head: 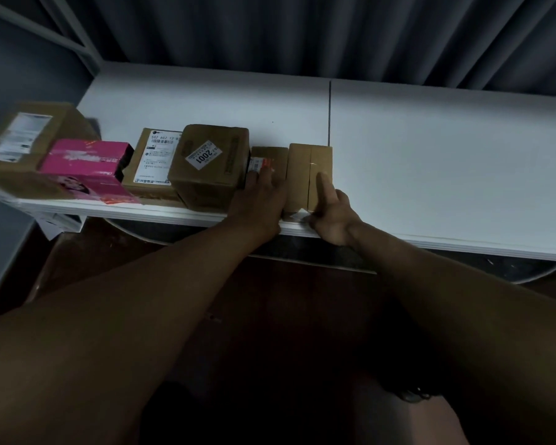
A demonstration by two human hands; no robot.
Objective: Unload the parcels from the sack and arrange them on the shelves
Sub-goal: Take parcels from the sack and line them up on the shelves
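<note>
White shelf (430, 162), crossed by one thin dark seam right of centre. Dark grey curtain (302, 33) with vertical folds along the top of the frame. Bright pink box (90, 167) at the left, with white lettering and a black end. Plain brown cardboard box (310, 165) at centre, a pale tape line down its middle. Brown box (211, 162) left of it, bearing a white label printed 2001 in black. Small brown box (268, 159) between them, its label white and red.

A dark pleated curtain (302, 33) hangs behind the shelving. A grey metal upright with a diagonal brace (68, 30) stands at the back left corner.
</note>
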